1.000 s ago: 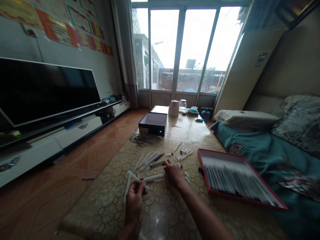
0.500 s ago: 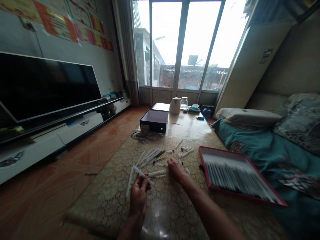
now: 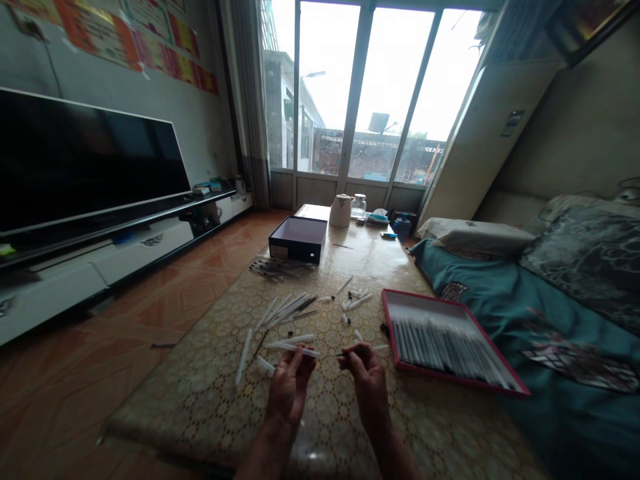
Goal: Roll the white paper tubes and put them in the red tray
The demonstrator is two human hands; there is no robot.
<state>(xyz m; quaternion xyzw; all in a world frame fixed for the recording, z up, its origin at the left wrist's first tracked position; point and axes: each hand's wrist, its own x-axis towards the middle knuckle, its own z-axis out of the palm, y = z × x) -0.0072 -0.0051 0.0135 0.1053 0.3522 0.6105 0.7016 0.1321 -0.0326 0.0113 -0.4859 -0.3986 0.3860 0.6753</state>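
My left hand (image 3: 286, 390) is closed on a whitish pen barrel (image 3: 312, 353), which points to the right over the table. Facing it, my right hand (image 3: 369, 377) pinches a thin pen refill (image 3: 341, 355). The refill's dark tip points left toward the barrel's end, a small gap apart. Just behind my left hand lie loose pen barrels (image 3: 276, 344). Farther off is a fanned pile of barrels (image 3: 285, 309). Small white and black pen parts (image 3: 346, 319) are scattered beyond my right hand.
On the right, a red-rimmed tray (image 3: 463, 381) holds a row of pens. A dark open box (image 3: 295, 252) stands farther back, with a bundle of thin dark sticks (image 3: 270, 268) before it. A kettle (image 3: 341, 212), a glass jar (image 3: 359, 207) and a tissue pack (image 3: 377, 217) stand at the far end.
My right hand has drawn back from the scattered parts and now holds a refill near my left hand. The barrel in my left hand has swung to nearly level. The view has shifted slightly.
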